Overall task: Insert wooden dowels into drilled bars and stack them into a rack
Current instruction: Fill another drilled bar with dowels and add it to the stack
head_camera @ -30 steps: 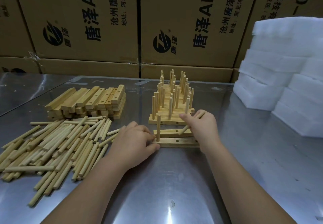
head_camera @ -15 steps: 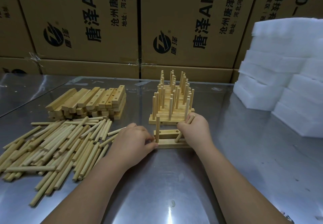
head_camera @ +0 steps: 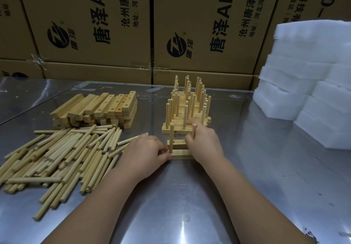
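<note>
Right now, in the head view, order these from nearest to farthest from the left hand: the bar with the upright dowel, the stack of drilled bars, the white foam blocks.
From the left hand:
1. The bar with the upright dowel, at its fingertips, just right.
2. The stack of drilled bars, behind, leftward.
3. The white foam blocks, far right.

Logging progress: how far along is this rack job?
Done: a rack of doweled bars, plus one dowel upright in the front bar. In hand: the right hand holds a second dowel upright while the left hand grips that bar. Left: loose dowels and a stack of empty bars.
</note>
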